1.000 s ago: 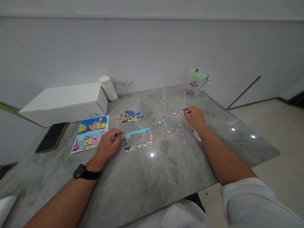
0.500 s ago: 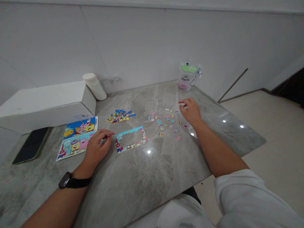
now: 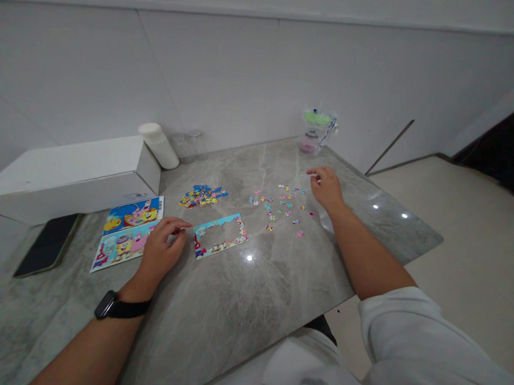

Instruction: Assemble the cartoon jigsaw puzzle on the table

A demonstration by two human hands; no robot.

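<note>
My left hand (image 3: 164, 246) rests over the right edge of the picture card (image 3: 122, 245), just left of the partly joined puzzle frame (image 3: 202, 251). Its thumb and fingers are pinched together; whatever lies between them is too small to name. The puzzle frame shows a joined border around a bare middle. My right hand (image 3: 326, 186) hovers beyond the upper right of the scattered puzzle pieces (image 3: 272, 217), fingers apart and loosely bent, holding nothing visible. A denser pile of blue and yellow pieces (image 3: 203, 196) lies behind the puzzle frame.
On the left are a long white box (image 3: 68, 172) and a dark phone (image 3: 48, 245). A white bottle (image 3: 159, 146) and clear glasses (image 3: 194, 145) stand by the wall. A plastic bag with a green and pink item (image 3: 316, 133) sits at the back right corner.
My right hand has shifted slightly right, away from the scattered pieces. My left hand has hardly moved. The view has shifted slightly.
</note>
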